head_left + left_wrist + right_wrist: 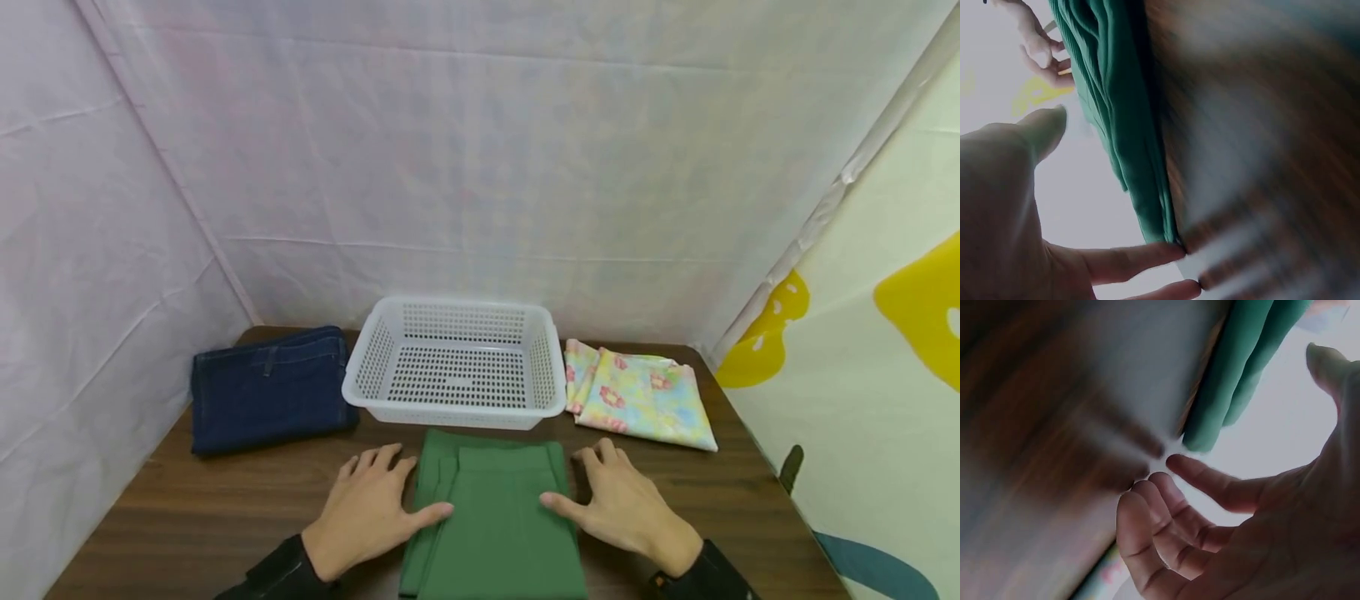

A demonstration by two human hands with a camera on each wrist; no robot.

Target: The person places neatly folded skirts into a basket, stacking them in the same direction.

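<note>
A folded green garment (502, 508) lies flat at the front middle of the table, between both hands. My left hand (367, 508) is at its left side, thumb over the cloth and fingers spread. In the left wrist view, fingertips (1175, 249) touch the tabletop by the cloth's edge, while the thumb stays apart from the layers. On the other side is my right hand (630, 508), its thumb above the right part of the garment. The right wrist view shows its fingers (1204, 481) bent loosely at the table beside the cloth, holding nothing.
Behind the garment stands a white perforated plastic basket (457, 417) with nothing in it. Folded dark blue jeans (270, 392) lie to its left, and a folded floral cloth (645, 396) to its right. Hanging white sheets (480, 167) enclose the wooden table (172, 500).
</note>
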